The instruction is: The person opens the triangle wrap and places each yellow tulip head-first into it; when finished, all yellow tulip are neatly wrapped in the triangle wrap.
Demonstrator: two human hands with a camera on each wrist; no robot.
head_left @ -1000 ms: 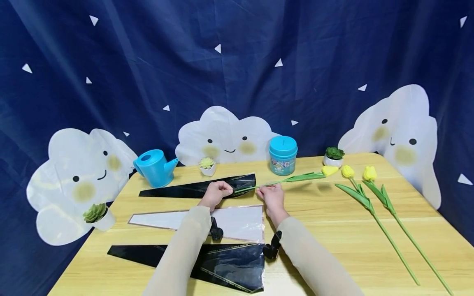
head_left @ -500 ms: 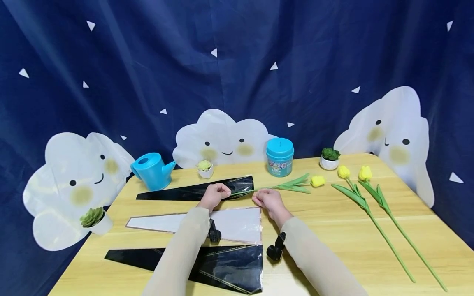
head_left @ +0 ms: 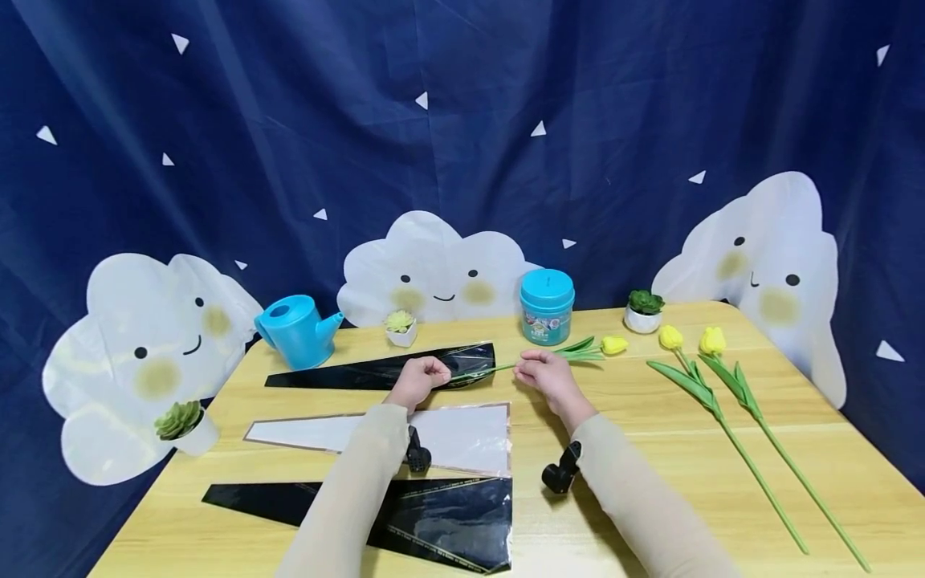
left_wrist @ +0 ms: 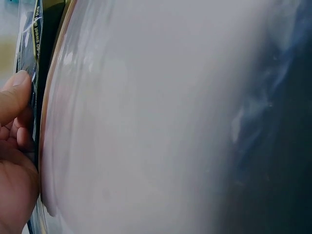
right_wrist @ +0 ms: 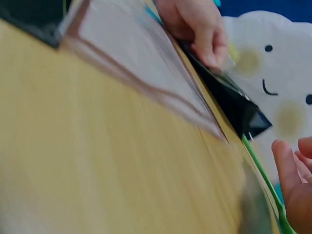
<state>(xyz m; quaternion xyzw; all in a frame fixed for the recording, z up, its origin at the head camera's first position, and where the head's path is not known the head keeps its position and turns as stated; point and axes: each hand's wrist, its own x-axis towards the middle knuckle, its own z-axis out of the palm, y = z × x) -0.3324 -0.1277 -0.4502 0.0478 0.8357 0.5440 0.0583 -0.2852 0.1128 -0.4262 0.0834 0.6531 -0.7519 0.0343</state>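
My left hand [head_left: 419,381] pinches the edge of a black bouquet sleeve [head_left: 347,374] with gold lettering; the left wrist view shows the thumb [left_wrist: 18,83] on its clear film. The stem of a yellow artificial tulip [head_left: 614,345] runs into the sleeve's wide end, its green leaves and bloom outside to the right. How deep the stem reaches is hidden. Beside the stem is my right hand [head_left: 545,376]. In the right wrist view its thumb and finger stand apart, with the green stem [right_wrist: 263,170] passing by the hand and not pinched.
Nearer me lie a white sleeve [head_left: 462,437] and another black sleeve [head_left: 448,522]. Two more yellow tulips [head_left: 711,341] lie at the right. Along the back stand a blue watering can [head_left: 298,333], a blue jar [head_left: 547,309] and small potted succulents [head_left: 643,311].
The tulip has slid left, further into the black sleeve. My right hand first went slightly left with it, then moved right along the stem, its fingers parting. My left hand stays at the sleeve.
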